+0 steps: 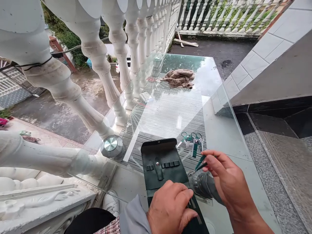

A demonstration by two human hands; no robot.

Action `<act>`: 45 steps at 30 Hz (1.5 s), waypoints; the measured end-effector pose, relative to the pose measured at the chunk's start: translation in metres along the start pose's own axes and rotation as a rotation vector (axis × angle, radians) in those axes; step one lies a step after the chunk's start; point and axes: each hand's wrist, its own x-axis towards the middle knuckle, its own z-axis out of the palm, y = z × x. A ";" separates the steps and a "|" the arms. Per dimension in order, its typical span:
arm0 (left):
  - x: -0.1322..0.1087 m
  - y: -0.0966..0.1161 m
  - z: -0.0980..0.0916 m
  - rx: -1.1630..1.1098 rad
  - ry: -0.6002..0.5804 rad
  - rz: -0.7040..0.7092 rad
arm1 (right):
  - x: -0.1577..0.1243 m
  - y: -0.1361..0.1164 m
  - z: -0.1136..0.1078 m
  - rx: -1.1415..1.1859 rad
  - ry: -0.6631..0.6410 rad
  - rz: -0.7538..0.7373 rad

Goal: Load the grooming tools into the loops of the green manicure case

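Note:
An unfolded dark green manicure case (pixel 162 183) with elastic loops and a snap strap lies on the glass table. My left hand (pixel 170 206) lies over its lower part, gripping it with fingers bent and thumb apart; the fingertips are partly hidden. My right hand (pixel 227 177) pinches a small green-handled manicure tool (pixel 200 163) between thumb and fingers, just right of the case. Its two green arms run down to a metal tip; its exact kind is unclear. Beyond it lie small scissors (pixel 185 138) and a green nail clipper (pixel 195 148), among other small metal tools.
A crumpled brown cloth (pixel 179 78) sits toward the far end of the glass table (pixel 226 136). Silver-capped table legs (pixel 112 146) show through the glass. A white balustrade (pixel 95 55) runs along the left, and a tiled wall (pixel 263 55) with stone steps stands right.

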 end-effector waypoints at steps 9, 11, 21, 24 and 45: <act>-0.002 -0.004 0.009 0.352 -0.028 0.157 | 0.031 -0.001 0.025 -0.069 0.079 0.030; -0.002 -0.004 0.008 0.395 -0.029 0.163 | 0.034 -0.002 0.030 -0.077 0.074 0.020; -0.001 -0.009 0.012 0.562 -0.139 0.189 | 0.035 0.004 0.044 -0.250 0.003 -0.040; -0.001 -0.010 0.011 0.552 -0.137 0.187 | 0.026 0.012 0.039 -0.120 0.025 -0.048; -0.002 -0.007 0.011 0.578 -0.141 0.189 | 0.006 0.021 -0.001 -0.209 -0.159 -0.173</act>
